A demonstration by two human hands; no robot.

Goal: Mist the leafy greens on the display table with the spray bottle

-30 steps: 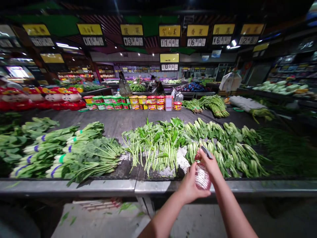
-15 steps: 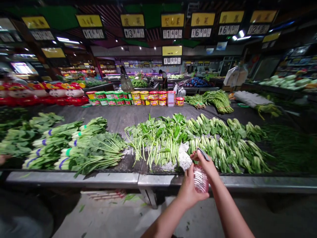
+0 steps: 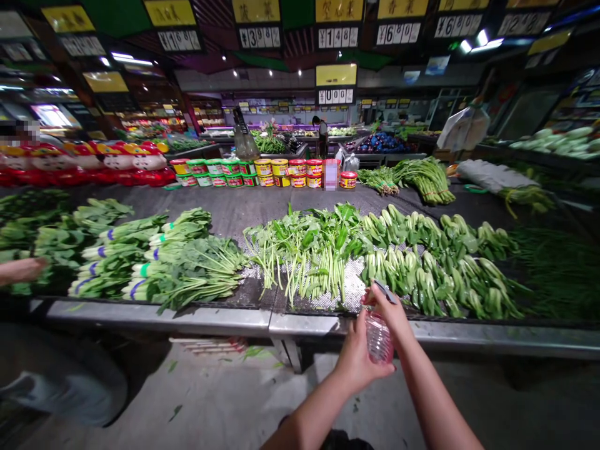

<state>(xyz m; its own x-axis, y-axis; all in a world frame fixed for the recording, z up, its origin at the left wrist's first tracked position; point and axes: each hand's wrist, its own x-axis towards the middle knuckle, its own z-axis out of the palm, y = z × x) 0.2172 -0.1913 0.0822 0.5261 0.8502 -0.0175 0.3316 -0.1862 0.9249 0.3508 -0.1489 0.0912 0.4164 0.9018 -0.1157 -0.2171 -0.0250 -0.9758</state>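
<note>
A clear, pinkish ribbed plastic bottle is held upright over the front edge of the vegetable stand. My left hand is closed around its body from the left, thumb up and fingers beneath. At the bottle's top, my right hand is closed with bent fingers, covering the neck. A dark grey piece pokes out above the right hand; whether it belongs to the bottle cannot be told. Just beyond the hands lie bunches of bok choy and loose water spinach.
A metal rail runs along the stand's front. Tied greens lie on the left, where another person's hand reaches in. Stacked tubs line the back. Price signs hang overhead. Leaf scraps lie on the floor.
The view has tipped down and shifted slightly left. At the left, the other person's hand and leg show more. My two hands keep the same hold on the bottle.
</note>
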